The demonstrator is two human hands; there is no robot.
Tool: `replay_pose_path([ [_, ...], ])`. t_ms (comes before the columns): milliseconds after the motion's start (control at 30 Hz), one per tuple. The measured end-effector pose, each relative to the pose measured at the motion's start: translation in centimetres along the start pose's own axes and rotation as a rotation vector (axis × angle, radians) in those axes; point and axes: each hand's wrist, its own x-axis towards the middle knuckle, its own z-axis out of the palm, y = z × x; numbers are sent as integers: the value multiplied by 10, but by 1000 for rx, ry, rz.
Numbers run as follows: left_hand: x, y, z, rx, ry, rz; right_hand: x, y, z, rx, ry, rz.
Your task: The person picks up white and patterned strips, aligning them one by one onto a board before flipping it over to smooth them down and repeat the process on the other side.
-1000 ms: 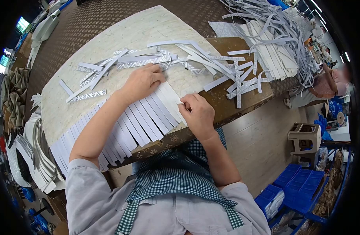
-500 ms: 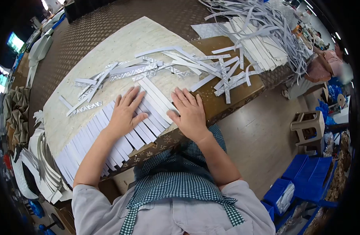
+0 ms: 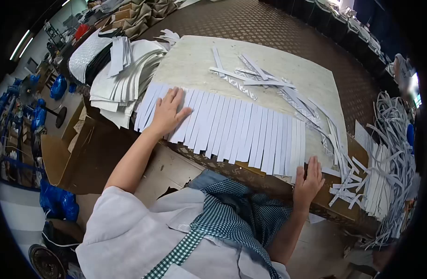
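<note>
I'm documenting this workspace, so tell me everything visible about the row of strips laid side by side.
The row of strips is many narrow, flat, white pieces resembling paper or card, slightly creamier at the right end. They lie side by side on the pale board, far ends fairly level, near ends uneven with small gaps. The left hand rests flat near the row's left end; the right hand is beside the right end, contact unclear.

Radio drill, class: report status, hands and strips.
Left hand open on strip row. Right hand open beside row's right end. Loose strips scattered beyond row.
</note>
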Motion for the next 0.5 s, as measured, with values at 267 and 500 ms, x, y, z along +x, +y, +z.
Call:
replay_pose_path([
  [267,-31,14,5,79,-7,115,3,10,-12,-21,-9,2],
  [500,-78,45,-13,187,-48,184,-1,45,-25,48,42,-12],
])
